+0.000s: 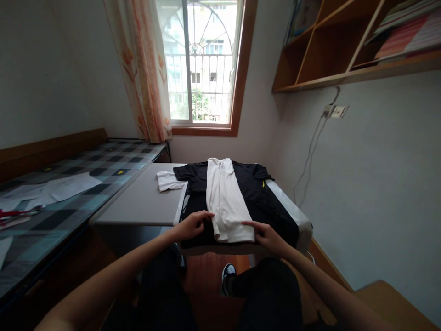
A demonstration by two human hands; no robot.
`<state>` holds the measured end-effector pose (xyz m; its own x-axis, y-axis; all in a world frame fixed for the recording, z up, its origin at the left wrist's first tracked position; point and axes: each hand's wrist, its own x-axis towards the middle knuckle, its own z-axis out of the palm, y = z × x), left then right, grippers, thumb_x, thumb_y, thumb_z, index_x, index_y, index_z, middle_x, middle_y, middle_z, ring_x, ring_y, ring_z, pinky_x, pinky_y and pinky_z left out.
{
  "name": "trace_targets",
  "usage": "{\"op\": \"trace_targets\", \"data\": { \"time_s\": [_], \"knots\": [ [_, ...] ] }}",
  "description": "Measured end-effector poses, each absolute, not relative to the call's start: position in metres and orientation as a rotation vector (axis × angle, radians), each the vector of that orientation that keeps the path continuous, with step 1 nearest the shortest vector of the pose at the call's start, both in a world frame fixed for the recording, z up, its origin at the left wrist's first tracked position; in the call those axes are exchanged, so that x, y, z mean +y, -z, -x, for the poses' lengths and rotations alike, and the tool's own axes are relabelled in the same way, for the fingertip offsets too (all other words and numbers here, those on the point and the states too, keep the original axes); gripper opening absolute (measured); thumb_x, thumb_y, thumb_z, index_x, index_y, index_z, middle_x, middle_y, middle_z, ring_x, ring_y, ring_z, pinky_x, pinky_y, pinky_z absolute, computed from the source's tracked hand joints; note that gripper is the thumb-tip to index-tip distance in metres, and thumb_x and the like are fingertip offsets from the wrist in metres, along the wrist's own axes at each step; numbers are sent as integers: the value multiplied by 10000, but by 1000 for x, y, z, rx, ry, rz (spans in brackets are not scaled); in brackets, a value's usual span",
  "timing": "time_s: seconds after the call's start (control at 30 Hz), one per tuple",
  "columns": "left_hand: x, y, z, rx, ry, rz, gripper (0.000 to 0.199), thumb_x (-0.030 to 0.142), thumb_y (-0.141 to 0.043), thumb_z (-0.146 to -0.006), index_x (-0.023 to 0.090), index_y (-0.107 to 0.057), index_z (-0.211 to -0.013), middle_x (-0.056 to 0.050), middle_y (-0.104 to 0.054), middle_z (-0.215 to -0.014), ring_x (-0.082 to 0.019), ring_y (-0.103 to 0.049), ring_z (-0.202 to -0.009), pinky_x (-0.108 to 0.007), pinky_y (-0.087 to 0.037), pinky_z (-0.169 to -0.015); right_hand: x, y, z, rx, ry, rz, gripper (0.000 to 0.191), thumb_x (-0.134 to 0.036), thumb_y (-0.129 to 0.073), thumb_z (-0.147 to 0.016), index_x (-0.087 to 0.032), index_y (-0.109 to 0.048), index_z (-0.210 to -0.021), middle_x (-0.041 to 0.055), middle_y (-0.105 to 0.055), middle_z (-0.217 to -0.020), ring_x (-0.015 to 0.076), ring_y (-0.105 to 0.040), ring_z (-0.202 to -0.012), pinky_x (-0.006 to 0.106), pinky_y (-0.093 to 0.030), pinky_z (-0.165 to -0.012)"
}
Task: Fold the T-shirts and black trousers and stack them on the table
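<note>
A white garment point(227, 197) lies lengthwise in a narrow folded strip on top of a black shirt point(272, 202), which is spread flat on the table. My left hand point(195, 224) is at the white cloth's lower left edge, fingers curled, the index fingertip touching it. At the lower right edge is my right hand point(267, 234), its index finger stretched onto the white cloth and the other fingers bent. Whether either hand pinches the fabric is hard to make out. A white sleeve point(170, 180) sticks out from beneath the black shirt at the left.
The grey table point(138, 202) extends to the left. Beside it, a bed with a checked cover point(113, 161) holds papers point(65, 187) and a red object. Wooden shelves point(330, 50) hang at upper right; a window is ahead. My legs are below the table's front edge.
</note>
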<state>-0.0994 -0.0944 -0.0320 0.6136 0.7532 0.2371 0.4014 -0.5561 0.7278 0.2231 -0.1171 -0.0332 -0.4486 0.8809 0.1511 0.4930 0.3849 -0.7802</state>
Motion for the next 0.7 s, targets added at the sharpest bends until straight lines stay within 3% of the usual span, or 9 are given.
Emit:
{"op": "trace_targets", "data": {
  "time_s": [0.13, 0.23, 0.33, 0.4, 0.53, 0.7],
  "knots": [
    [-98, 36, 100, 1065, -710, -2760, 391, 102, -582, -783, 225, -617, -1153, -97, -525, -1192, -235, -494, -1120, -385, -392, -998, -114, 35, -225, -2243, -597, 1197, 304, -169, -541, -791, -232, -753, -1000, 80, -624, -912, 211, -576, -889, 353, -471, -849],
    [-98, 40, 99, 1009, -637, -3081, 318, 96, -605, -790, 204, -631, -1088, -113, -540, -1207, -270, -461, -1186, -427, -338, -1019, -115, 38, -224, -2350, -335, 1166, 229, -162, -570, -811, -259, -764, -884, 97, -597, -1063, 225, -560, -974, 379, -470, -872],
    [-95, 42, 100, 791, -641, -3198, 207, 118, -521, -886, 195, -621, -1051, -90, -620, -1135, -231, -493, -1197, -402, -319, -1021, -117, 38, -224, -2424, -106, 1009, 219, -135, -544, -836, -238, -733, -880, 101, -566, -1260, 279, -492, -1195, 457, -418, -967],
    [-93, 43, 103, 703, -699, -3157, 215, 112, -443, -929, 196, -615, -1028, -70, -663, -1079, -191, -552, -1140, -384, -316, -1025, -118, 36, -224, -2480, -76, 869, 255, -103, -483, -863, -220, -696, -938, 95, -613, -1235, 271, -471, -1259, 471, -394, -1002],
    [-92, 38, 110, 722, -908, -2869, 273, 96, -366, -935, 191, -579, -1077, -70, -684, -1110, -157, -609, -1080, -356, -335, -1025, -119, 31, -223, -2438, -137, 797, 336, -74, -404, -875, -203, -628, -1090, 95, -682, -1134, 221, -565, -1169, 438, -418, -997],
    [-92, 17, 111, 741, -862, -2635, 270, 196, -358, -950, 191, -575, -1112, -87, -668, -1157, -199, -576, -1137, -396, -310, -1066, -114, 24, -218, -2324, -251, 841, 257, -137, -418, -890, -210, -624, -1026, 76, -702, -1030, 220, -594, -1058, 423, -423, -989]
  ]
}}
